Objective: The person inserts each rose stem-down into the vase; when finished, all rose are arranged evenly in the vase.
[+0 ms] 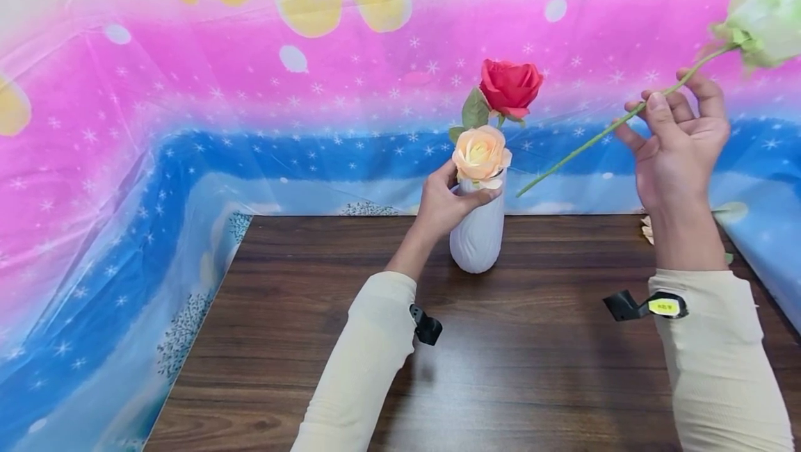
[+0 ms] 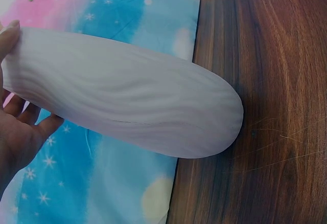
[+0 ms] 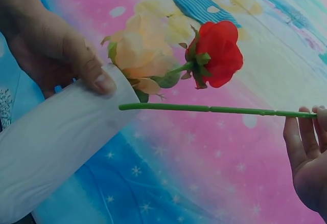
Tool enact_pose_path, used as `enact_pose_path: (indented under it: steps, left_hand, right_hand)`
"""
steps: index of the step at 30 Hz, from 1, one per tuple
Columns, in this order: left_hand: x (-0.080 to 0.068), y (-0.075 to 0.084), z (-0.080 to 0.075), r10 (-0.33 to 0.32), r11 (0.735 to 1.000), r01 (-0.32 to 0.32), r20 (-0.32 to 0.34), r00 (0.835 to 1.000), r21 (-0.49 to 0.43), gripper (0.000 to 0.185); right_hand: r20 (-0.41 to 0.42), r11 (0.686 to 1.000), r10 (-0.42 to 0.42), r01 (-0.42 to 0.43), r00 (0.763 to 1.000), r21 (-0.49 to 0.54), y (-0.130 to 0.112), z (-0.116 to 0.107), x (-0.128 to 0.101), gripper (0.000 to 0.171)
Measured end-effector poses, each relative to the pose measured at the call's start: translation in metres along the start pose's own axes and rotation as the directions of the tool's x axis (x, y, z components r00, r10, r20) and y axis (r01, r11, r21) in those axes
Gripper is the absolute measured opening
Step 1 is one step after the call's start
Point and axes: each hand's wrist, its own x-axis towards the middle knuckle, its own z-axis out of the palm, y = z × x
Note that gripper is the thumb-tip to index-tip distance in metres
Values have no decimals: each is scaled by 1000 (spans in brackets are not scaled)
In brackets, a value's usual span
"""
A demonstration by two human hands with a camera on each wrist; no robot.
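A white ribbed vase [image 1: 478, 233] [image 2: 127, 98] [image 3: 56, 142] stands at the back of the dark wooden table [image 1: 313, 341]. It holds a red rose [image 1: 510, 87] [image 3: 220, 53] and a peach rose [image 1: 480, 154] [image 3: 140, 50]. My left hand [image 1: 446, 203] [image 3: 51, 47] [image 2: 18, 132] grips the vase's neck. My right hand [image 1: 678, 142] [image 3: 306, 155], raised at the right, pinches the green stem [image 1: 601, 133] [image 3: 204, 108] of a pale green rose [image 1: 766, 15]. The stem's lower end points toward the vase mouth, a little to its right.
A bright plastic sheet [image 1: 188, 125] in pink, blue and yellow covers the wall and the table's sides. Something pale [image 1: 648, 229] lies on the table behind my right wrist. Bare wood [image 2: 276, 81] lies in front of the vase.
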Motion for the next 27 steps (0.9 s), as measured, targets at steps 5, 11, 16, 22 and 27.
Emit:
enact_pose_path:
  steps: [5,11,16,22,27]
  left_hand:
    - [0,0,0,2,1000,-2,6,1000,2,67]
    - [1,-2,0,5,1000,-5,2,1000,-3,68]
    - [1,-2,0,10,1000,-10,2,1000,-1,67]
    - [1,-1,0,5,1000,-5,1,1000,3,67]
    - [1,-1,0,1,1000,-1,2,1000,2,67]
  right_hand:
    - [-33,999,-38,38,999,8,0,6,4,23]
    - [-18,997,-73,73,997,-4,3,14,5,22]
    - [15,987,-137,138,990,-79,7,20,5,15]
    - [3,983,-166,166,986,-76,9,29,7,9]
    - [-1,983,-165,165,986,-86,11,33,8,9]
